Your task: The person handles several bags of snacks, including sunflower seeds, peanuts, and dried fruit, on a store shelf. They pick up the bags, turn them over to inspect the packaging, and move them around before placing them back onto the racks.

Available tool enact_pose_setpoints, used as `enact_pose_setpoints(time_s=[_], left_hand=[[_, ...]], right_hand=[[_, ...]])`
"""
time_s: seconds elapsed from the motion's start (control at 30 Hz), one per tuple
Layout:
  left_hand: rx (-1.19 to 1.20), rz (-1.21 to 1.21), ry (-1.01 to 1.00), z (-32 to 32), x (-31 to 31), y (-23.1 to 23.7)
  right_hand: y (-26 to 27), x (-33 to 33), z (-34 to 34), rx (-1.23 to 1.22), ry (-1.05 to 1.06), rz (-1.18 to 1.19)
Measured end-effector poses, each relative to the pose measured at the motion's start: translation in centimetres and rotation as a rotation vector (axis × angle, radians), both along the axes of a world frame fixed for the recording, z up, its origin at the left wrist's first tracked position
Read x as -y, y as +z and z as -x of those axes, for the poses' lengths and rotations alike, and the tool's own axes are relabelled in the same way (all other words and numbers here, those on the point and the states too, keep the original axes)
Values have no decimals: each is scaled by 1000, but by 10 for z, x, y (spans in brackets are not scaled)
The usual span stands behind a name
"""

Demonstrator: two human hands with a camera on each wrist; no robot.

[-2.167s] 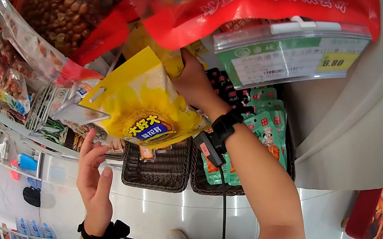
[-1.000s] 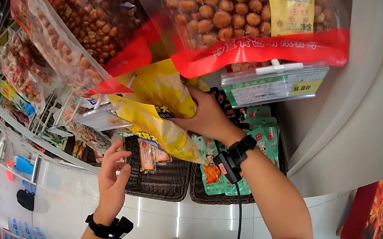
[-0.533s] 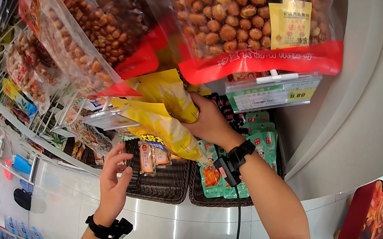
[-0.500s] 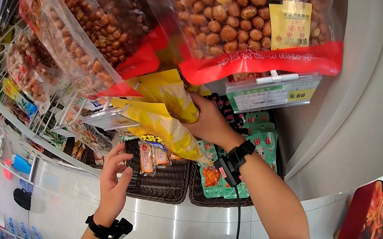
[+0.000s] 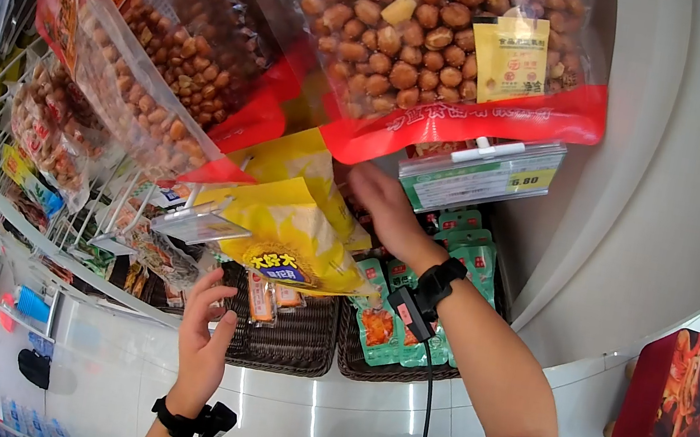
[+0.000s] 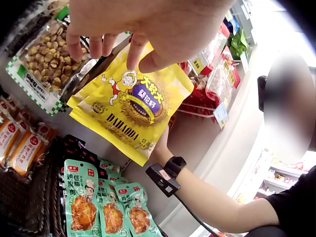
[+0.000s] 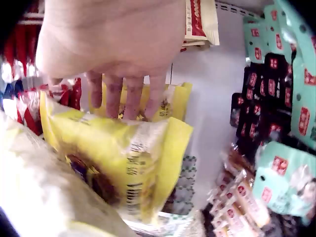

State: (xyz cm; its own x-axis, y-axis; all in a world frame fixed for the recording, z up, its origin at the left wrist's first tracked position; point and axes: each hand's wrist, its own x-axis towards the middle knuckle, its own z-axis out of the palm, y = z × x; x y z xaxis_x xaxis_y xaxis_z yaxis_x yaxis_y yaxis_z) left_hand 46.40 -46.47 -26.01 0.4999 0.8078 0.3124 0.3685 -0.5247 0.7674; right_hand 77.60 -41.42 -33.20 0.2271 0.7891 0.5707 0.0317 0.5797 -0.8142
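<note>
Yellow plastic is used for the front snack bag (image 5: pixel 297 233), taken here as the centre of the dial in the head view. Its upper end is set beside a clear tag holder (image 5: pixel 200 227) at 9 o'clock, and it is probably hung facing outward so that the print and price can be read together. Just behind it, towards 1 o'clock, a second yellow bag (image 5: pixel 321 173) is lined up, and a third yellow bag (image 7: pixel 173 101) is shown farther back in the right wrist view.

The right hand (image 5: pixel 388 211) is placed at 2 o'clock, behind the second yellow bag. Its fingers are held straight and pointed down in the right wrist view; nothing seems to be gripped, and whether either bag is touched cannot be told. Such a flat reach is likely chosen because the gap is narrow. The left hand (image 5: pixel 201 346) is held at 7 o'clock, apart from the bags, with fingers loosely bent and nothing held; it is perhaps kept near as support.

At 1 o'clock, a big peanut bag (image 5: pixel 432 48) is hung above, so access is better gained from the side. At 6 o'clock, small wrapped snacks (image 5: pixel 261 301) are kept in a wicker basket (image 5: pixel 285 341), and green pouches (image 5: pixel 378 328) are gathered at 4 o'clock, presumably for easy picking.
</note>
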Motion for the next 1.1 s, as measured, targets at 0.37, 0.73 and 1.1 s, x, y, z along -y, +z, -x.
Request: enact_pose_setpoints(time_s=[0.37, 0.73, 1.1], left_hand=[[-37, 22, 76, 14, -4, 3], [-81, 7, 132, 27, -11, 7], [-89, 19, 84, 28, -5, 9]], right_hand=[[-2, -28, -13, 184, -449, 2], [-4, -68, -15, 143, -314, -10], [-45, -98, -14, 228, -299, -115]])
